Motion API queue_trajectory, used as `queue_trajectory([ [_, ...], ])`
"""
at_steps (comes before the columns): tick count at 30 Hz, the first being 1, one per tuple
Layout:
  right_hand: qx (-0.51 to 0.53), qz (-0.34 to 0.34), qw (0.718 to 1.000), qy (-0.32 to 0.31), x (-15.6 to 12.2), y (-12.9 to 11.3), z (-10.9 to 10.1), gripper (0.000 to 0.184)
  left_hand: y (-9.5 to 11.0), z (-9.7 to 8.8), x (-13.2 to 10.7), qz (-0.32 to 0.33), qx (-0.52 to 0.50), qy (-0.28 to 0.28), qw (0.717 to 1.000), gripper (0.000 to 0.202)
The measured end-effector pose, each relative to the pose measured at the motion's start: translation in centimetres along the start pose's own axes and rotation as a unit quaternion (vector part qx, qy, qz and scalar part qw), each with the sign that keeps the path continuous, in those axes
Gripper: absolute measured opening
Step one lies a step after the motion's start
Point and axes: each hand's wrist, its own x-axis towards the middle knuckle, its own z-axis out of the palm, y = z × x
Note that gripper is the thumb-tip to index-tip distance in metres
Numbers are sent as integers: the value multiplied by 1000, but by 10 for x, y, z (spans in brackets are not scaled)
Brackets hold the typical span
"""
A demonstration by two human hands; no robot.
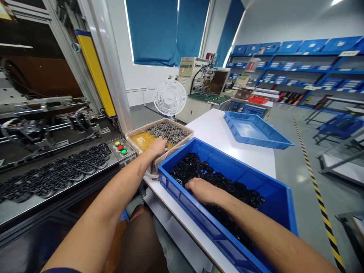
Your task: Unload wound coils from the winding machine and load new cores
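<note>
Left hand [159,147]: at gray parts [173,131], lined box [184,140]; grip unclear | Right hand [201,190]: among black parts [224,182], blue bin [227,159] on desk [203,127]; fingertips hidden, grip unclear

A glossy white table [204,127] carries three containers. A deep blue bin [183,199] lies along its near edge, a plastic-lined box [153,167] sits at its left end, and a shallow blue tray [250,127] lies at the right edge, one corner jutting past it.

The wall of the blue bin [227,163] stands between left hand [159,146] and right hand [199,190]; over its rim, air is open. A fan [170,97] stands beyond.
</note>
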Motion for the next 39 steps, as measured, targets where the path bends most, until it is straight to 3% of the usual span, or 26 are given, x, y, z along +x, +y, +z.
queue_trajectory([
  [4, -29, 31, 998, 36, -1, 5, 1, 23, 0, -15, -25, -31, -74, 47, 996, 21],
  [5, -32, 49, 996, 68, -2, 5, -1, 22, 2, -19, -39, -35, -114, 78, 990, 21],
  [7, 1, 43, 980, 195, -5, 2, -4, 21, 7, -26, -79, -19, -216, 149, 965, 27],
  [8, 35, 8, 959, 282, -7, -1, -7, 19, 12, -28, -102, -8, -277, 174, 945, 37],
  [10, 99, -99, 883, 448, -14, -12, -12, 15, 23, -28, -152, 37, -406, 164, 898, 52],
  [11, 122, -149, 846, 497, -18, -20, -14, 15, 30, -26, -176, 63, -514, 143, 843, 48],
  [12, 135, -180, 823, 521, -24, -29, -16, 18, 36, -23, -197, 71, -564, 126, 813, 41],
  [14, 160, -216, 809, 523, -35, -49, -20, 24, 48, -16, -229, 69, -672, 76, 734, 39],
  [16, 184, -248, 798, 518, -48, -67, -22, 29, 58, -10, -248, 70, -715, 64, 693, 40],
  [18, 208, -272, 782, 521, -58, -81, -23, 31, 65, -7, -258, 68, -711, 84, 695, 43],
  [23, 248, -328, 751, 517, -67, -95, -22, 28, 76, -6, -263, 55, -664, 91, 741, 49],
  [31, 253, -360, 719, 538, -62, -96, -15, 27, 87, -2, -260, 110, -668, 101, 729, 52],
  [39, 207, -391, 718, 538, -60, -92, -16, 53, 84, -3, -262, 134, -630, 128, 754, 55],
])
